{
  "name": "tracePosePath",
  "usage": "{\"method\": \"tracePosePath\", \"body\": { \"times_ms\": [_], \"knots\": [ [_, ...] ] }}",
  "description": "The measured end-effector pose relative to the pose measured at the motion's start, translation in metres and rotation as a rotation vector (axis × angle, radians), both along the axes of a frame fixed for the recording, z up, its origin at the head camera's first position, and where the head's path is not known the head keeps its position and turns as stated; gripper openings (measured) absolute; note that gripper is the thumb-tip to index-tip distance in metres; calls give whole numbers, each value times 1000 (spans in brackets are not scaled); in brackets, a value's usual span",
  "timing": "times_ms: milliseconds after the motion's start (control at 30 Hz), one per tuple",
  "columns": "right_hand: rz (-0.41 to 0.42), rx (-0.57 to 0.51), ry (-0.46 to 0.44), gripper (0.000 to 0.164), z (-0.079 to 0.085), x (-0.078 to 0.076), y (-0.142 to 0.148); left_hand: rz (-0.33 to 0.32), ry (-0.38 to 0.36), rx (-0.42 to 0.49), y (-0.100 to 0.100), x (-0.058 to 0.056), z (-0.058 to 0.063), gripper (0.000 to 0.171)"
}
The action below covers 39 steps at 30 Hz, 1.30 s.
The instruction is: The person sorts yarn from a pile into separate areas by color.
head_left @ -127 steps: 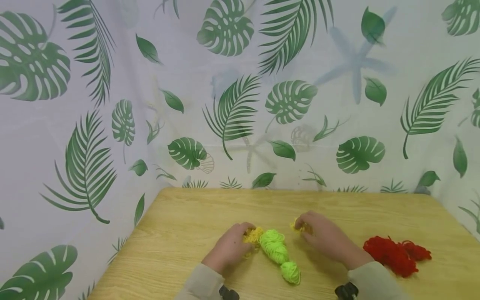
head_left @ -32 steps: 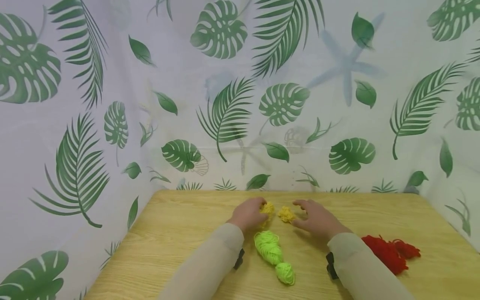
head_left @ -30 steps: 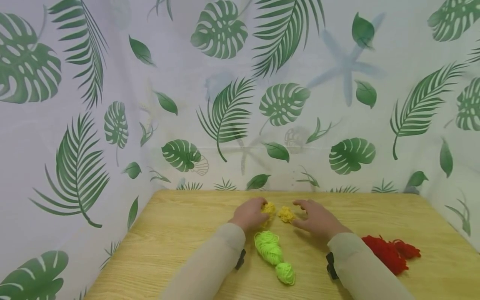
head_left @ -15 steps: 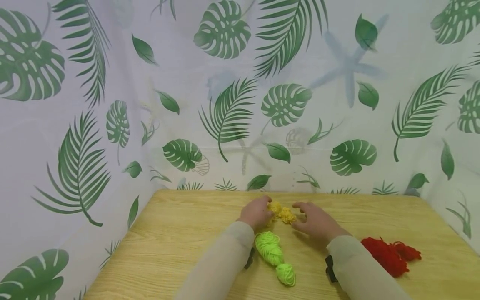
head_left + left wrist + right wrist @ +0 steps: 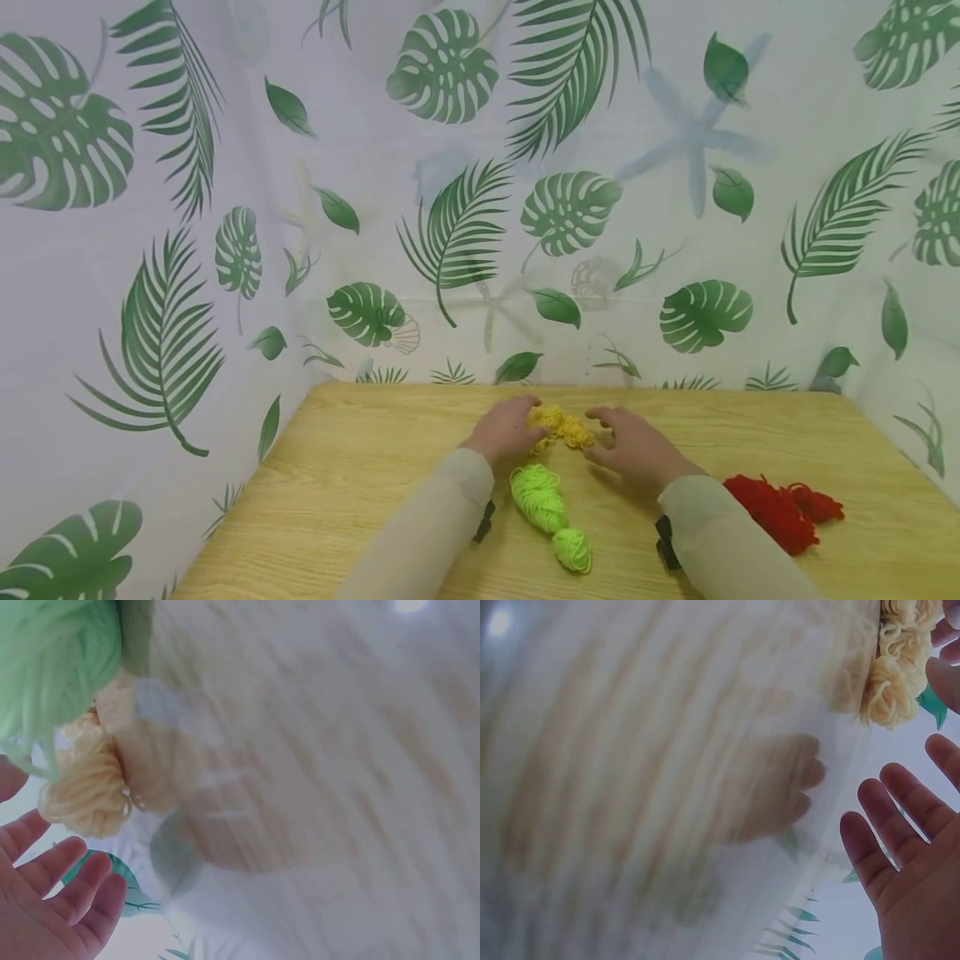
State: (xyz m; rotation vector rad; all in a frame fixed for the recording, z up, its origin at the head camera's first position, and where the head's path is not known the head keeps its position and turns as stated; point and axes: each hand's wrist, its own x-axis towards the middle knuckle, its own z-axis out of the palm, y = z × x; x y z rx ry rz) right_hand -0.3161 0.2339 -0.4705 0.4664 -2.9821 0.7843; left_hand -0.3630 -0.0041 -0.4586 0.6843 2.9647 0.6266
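Two bunches of yellow yarn (image 5: 562, 427) lie together on the table, beyond the lime-green yarn. At their left side is my left hand (image 5: 504, 429), its thumb and forefinger tips close to the yarn. My right hand (image 5: 636, 446) lies on the other side, thumb tip right at the yarn's edge. The left wrist view shows loosely extended fingers (image 5: 79, 892) below the yellow yarn (image 5: 86, 784). Straight, spread fingers (image 5: 896, 817) appear in the right wrist view, apart from the yarn (image 5: 892, 682). The lime-green yarn (image 5: 538, 498), a long skein with a small ball, sits between my forearms.
Red yarn (image 5: 772, 508), a large bunch and a smaller one, lies on the wooden table (image 5: 360, 467) at the right, partly behind my right sleeve. A leaf-printed curtain (image 5: 480, 250) stands along the table's far and left sides.
Both hands have moved farther back, and the yellow bunches now meet behind the green yarn instead of lying on either side of it. Most recently my left hand has drawn slightly left.
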Motion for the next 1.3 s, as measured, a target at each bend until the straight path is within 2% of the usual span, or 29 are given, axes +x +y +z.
{"method": "tracePosePath", "body": {
  "times_ms": [100,333,467,667,967,1133,1300],
  "knots": [
    [17,-1,14,63,2,2,-1,-14,11,3,-6,5,3,50],
    [56,-118,6,61,2,16,-3,-46,18,32,-11,25,10,50],
    [70,-142,2,60,2,29,-6,-65,67,35,-14,36,13,52],
    [90,-153,5,60,7,45,-11,-87,118,59,-24,53,9,52],
    [102,-174,-7,52,12,70,-19,-100,92,75,-41,81,5,56],
    [185,-154,16,49,12,83,-25,-98,60,98,-47,94,7,61],
    [278,-124,-6,48,10,95,-31,-163,39,68,-49,105,6,66]
  ]
}}
